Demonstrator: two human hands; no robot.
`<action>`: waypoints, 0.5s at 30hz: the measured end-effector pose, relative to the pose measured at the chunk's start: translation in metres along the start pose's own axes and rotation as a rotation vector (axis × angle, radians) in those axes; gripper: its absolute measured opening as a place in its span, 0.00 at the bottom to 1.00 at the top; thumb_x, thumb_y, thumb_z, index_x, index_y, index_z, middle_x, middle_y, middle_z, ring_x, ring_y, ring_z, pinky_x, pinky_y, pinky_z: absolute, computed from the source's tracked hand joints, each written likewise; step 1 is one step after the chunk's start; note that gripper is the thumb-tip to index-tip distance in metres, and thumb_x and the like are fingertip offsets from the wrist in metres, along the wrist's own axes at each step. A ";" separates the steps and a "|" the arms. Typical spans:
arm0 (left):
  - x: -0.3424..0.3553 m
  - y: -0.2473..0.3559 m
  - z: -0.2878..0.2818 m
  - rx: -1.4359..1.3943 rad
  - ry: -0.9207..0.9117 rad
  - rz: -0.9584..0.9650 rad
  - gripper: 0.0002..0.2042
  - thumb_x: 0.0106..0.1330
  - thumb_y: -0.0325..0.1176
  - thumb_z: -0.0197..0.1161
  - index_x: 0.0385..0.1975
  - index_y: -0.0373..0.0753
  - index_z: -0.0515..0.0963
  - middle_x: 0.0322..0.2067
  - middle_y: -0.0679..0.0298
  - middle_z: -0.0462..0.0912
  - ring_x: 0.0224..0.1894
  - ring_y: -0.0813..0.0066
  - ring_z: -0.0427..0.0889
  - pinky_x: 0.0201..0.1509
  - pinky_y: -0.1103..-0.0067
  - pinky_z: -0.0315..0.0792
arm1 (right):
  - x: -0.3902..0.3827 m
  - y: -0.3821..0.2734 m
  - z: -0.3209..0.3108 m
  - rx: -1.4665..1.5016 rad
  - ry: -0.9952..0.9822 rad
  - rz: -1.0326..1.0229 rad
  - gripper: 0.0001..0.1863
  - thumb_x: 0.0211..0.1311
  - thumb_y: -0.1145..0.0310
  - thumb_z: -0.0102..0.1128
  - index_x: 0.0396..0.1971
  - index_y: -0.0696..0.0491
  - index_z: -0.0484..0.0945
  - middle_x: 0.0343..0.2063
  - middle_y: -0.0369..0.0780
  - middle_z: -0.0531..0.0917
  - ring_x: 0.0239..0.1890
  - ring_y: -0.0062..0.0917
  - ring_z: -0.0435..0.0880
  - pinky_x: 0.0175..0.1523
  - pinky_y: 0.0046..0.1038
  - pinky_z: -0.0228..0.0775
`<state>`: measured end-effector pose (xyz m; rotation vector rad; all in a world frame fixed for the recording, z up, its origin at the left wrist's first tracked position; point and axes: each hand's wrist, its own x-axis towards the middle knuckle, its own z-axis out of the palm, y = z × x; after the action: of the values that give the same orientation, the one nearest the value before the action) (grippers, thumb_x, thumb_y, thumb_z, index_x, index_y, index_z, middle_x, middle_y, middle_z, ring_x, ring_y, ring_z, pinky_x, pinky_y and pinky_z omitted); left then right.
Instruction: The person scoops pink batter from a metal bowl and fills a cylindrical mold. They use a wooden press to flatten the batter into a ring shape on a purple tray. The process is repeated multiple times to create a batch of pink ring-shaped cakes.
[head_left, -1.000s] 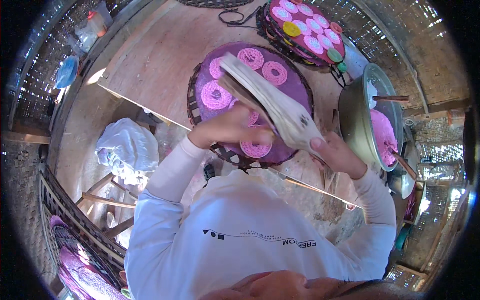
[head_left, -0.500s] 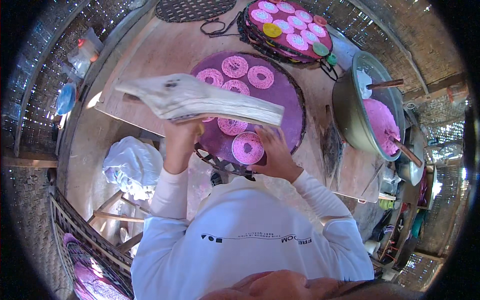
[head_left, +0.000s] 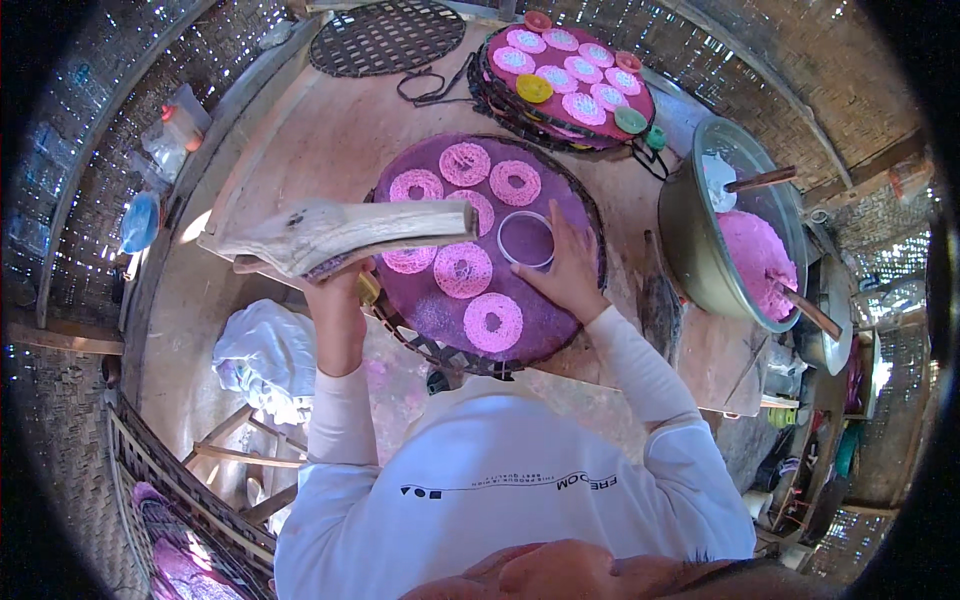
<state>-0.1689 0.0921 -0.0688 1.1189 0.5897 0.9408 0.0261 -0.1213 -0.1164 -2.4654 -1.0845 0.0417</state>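
Note:
My left hand (head_left: pixel 337 300) is wrapped round a thick, pale wooden press (head_left: pixel 350 228) that hangs over the left part of a round tray. A brass-coloured part (head_left: pixel 368 289) shows beside the fingers; the rest of the underside is hidden. My right hand (head_left: pixel 572 268) grips a thin white ring mould (head_left: pixel 526 262) by its right rim, set on the tray's purple cloth (head_left: pixel 440 325). Only bare cloth shows inside the ring. Several pink lacy dough rings lie on that cloth, one (head_left: pixel 493 322) near the front edge; the press covers part of others.
A stack of trays (head_left: pixel 570 80) bearing pink-and-white rounds stands at the back. On the right is a large basin (head_left: pixel 690 240) with pink dough (head_left: pixel 755 255) and wooden-handled tools. An empty woven tray (head_left: pixel 385 40) lies far left; a white cloth bundle (head_left: pixel 265 350) sits lower left.
My right hand has lifted the ring mould off the front dough ring and moved it away and to the right onto bare cloth. The wooden press has shifted left.

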 end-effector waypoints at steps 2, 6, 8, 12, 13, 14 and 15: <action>0.000 -0.011 0.001 0.069 0.009 0.115 0.11 0.51 0.24 0.61 0.35 0.35 0.72 0.27 0.64 0.76 0.26 0.80 0.75 0.25 0.84 0.69 | 0.007 -0.005 0.005 -0.055 0.003 0.020 0.58 0.38 0.48 0.68 0.65 0.53 0.42 0.57 0.48 0.65 0.61 0.40 0.60 0.64 0.51 0.34; -0.004 -0.036 -0.015 0.676 -0.040 0.456 0.17 0.54 0.33 0.64 0.42 0.33 0.73 0.40 0.61 0.77 0.43 0.67 0.75 0.47 0.73 0.68 | 0.013 -0.009 0.005 -0.022 0.078 0.024 0.53 0.42 0.51 0.66 0.64 0.54 0.44 0.57 0.49 0.64 0.61 0.40 0.60 0.64 0.49 0.38; -0.003 -0.053 -0.018 1.124 -0.034 0.753 0.19 0.55 0.35 0.62 0.46 0.35 0.72 0.45 0.60 0.76 0.50 0.63 0.73 0.56 0.68 0.63 | 0.018 -0.016 -0.010 0.206 0.192 -0.078 0.46 0.47 0.54 0.63 0.63 0.55 0.49 0.56 0.50 0.65 0.60 0.40 0.62 0.63 0.44 0.44; -0.010 -0.044 0.019 1.343 -0.194 1.036 0.19 0.57 0.32 0.60 0.49 0.36 0.72 0.47 0.58 0.76 0.51 0.63 0.73 0.57 0.70 0.62 | 0.014 -0.082 -0.104 0.535 0.315 -0.569 0.26 0.54 0.64 0.57 0.53 0.57 0.66 0.45 0.49 0.75 0.47 0.36 0.75 0.52 0.31 0.64; -0.013 -0.023 0.036 0.960 -0.445 0.814 0.20 0.56 0.31 0.59 0.50 0.36 0.72 0.47 0.57 0.76 0.50 0.63 0.74 0.56 0.71 0.63 | 0.010 -0.094 -0.119 0.485 0.309 -0.708 0.21 0.55 0.66 0.56 0.49 0.57 0.72 0.40 0.48 0.79 0.42 0.34 0.79 0.47 0.28 0.69; -0.017 0.008 0.056 0.542 -0.677 0.543 0.20 0.56 0.30 0.59 0.50 0.36 0.71 0.46 0.57 0.77 0.50 0.64 0.74 0.55 0.73 0.64 | 0.008 -0.092 -0.128 0.357 0.270 -0.615 0.13 0.56 0.66 0.56 0.38 0.57 0.79 0.24 0.44 0.81 0.24 0.25 0.81 0.30 0.26 0.70; -0.021 0.045 0.075 0.341 -0.834 0.359 0.20 0.56 0.29 0.59 0.51 0.37 0.71 0.46 0.57 0.77 0.49 0.64 0.75 0.55 0.74 0.65 | 0.009 -0.093 -0.136 0.404 0.234 -0.545 0.12 0.58 0.66 0.54 0.35 0.58 0.79 0.22 0.43 0.81 0.23 0.23 0.80 0.30 0.25 0.70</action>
<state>-0.1339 0.0439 -0.0009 1.8190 -0.1535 0.5878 -0.0048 -0.1123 0.0456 -1.7159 -1.4381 -0.1739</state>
